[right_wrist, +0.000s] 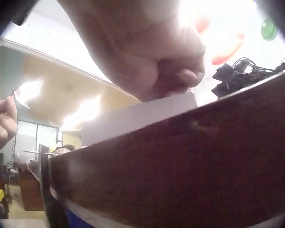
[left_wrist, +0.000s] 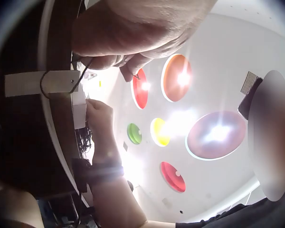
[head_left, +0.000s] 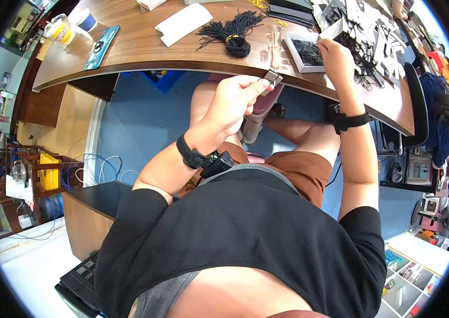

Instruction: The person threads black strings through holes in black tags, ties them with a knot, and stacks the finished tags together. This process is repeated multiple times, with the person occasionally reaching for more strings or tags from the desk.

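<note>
My left hand (head_left: 235, 103) pinches a small hang tag (head_left: 273, 78) between thumb and forefinger, just off the table's front edge. In the left wrist view the tag (left_wrist: 28, 84) is a pale strip with a hole near one end and a thin black cord (left_wrist: 44, 85) looped about it. My right hand (head_left: 337, 61) is at the right side of a shallow white box (head_left: 312, 69) of small black pieces (head_left: 306, 51). Its fingers are curled over the box wall (right_wrist: 142, 116) in the right wrist view; I cannot tell whether they hold a piece.
A bundle of black cords (head_left: 232, 37) tied with yellow lies on the table (head_left: 145, 53). A heap of tags with black cords (head_left: 378, 45) covers the right end. White paper (head_left: 184, 24), a teal packet (head_left: 102, 47) and a plastic cup (head_left: 60, 33) lie further left.
</note>
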